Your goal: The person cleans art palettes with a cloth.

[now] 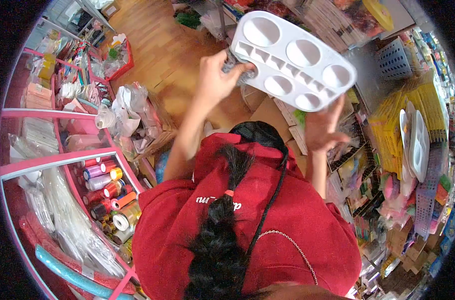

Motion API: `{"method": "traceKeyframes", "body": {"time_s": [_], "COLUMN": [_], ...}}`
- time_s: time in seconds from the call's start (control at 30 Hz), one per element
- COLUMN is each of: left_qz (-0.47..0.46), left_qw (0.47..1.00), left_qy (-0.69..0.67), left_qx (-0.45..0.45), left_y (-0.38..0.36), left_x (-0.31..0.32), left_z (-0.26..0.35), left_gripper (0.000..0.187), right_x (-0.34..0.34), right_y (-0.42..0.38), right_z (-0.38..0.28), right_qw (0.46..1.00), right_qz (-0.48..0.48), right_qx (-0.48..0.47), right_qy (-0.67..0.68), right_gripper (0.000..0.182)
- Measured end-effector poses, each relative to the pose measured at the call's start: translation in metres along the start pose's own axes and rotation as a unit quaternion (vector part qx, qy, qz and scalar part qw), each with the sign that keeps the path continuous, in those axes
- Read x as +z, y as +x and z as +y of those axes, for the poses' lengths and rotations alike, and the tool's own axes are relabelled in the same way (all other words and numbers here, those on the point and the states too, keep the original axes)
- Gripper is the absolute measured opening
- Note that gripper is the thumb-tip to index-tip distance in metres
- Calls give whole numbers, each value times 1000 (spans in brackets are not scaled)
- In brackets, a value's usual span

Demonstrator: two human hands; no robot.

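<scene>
A white plastic paint palette [299,62], with round wells and a row of small slanted ones, is held up tilted in front of me. My left hand [220,76] is closed on its left end, thumb over the front. A crumpled grey wad [231,63], like a cloth, is pinched between that hand and the palette. At the palette's lower right corner is my right hand [326,125], slightly blurred. Its thumb is spread away and its fingers reach up to the corner, the tips partly hidden behind it.
On the left, pink-edged shelves [57,114] hold ribbon spools [100,181] and plastic-wrapped packs. A red basket [122,60] stands on the wooden floor [152,32]. At right are yellow packs [387,117], more white palettes [416,142] and a perforated basket [393,59]. Cardboard boxes [270,117] lie below the palette.
</scene>
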State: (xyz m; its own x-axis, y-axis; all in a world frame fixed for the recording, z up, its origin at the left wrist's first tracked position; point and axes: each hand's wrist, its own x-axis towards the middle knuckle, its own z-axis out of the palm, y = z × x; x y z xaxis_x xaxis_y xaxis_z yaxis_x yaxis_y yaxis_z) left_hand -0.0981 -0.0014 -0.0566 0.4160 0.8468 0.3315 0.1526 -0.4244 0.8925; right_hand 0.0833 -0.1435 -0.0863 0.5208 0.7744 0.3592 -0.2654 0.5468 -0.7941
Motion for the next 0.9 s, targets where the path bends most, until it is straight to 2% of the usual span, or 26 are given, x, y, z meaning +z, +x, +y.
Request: {"method": "traceKeyframes", "body": {"time_s": [0.07,0.13,0.17,0.2,0.27,0.3,0.37,0.47,0.57,0.67,0.7,0.8,0.83,0.87,0.9], "left_qz": [-87,-203,-217,-236,-271,-219,-197,-133,-31,88,83,192,193,202,203], "left_qw": [990,953,935,925,901,908,928,953,982,985,991,978,957,913,916], "left_qy": [78,135,190,206,240,230,181,129,8,-13,-2,-77,-218,-354,-344], "left_qx": [75,177,205,216,237,273,258,240,185,149,108,8,-12,-30,-30], "left_y": [11,22,24,27,35,39,40,39,33,27,25,29,34,39,38], "left_x": [-18,-24,-20,-17,-12,-14,-13,-6,13,29,31,39,33,27,20], "left_z": [0,-1,2,6,11,6,2,-12,-14,-12,-15,-23,-26,-29,-28], "left_gripper": [17,16,17,17,17,15,15,13,12,14,25,33,35,38,39], "right_x": [-19,-23,-20,-18,-23,-18,-2,7,7,12,14,16,16,17,17], "right_y": [11,25,30,28,15,18,20,19,23,22,21,16,15,13,13], "right_z": [-22,-29,-29,-15,-22,-22,-22,-22,-15,-6,-3,2,4,4,2], "right_qw": [998,987,970,961,902,911,919,931,928,940,941,944,944,944,952], "right_qz": [-18,-100,-156,-131,-240,-207,-138,-94,-79,-50,-36,20,47,75,77], "right_qx": [58,98,132,38,215,243,303,304,328,313,308,302,305,306,282], "right_qy": [-10,-73,-134,-243,-287,-262,-212,-177,-155,-127,-132,-129,-115,-101,-89], "right_gripper": [110,112,108,101,65,59,48,42,43,47,47,49,49,49,50]}}
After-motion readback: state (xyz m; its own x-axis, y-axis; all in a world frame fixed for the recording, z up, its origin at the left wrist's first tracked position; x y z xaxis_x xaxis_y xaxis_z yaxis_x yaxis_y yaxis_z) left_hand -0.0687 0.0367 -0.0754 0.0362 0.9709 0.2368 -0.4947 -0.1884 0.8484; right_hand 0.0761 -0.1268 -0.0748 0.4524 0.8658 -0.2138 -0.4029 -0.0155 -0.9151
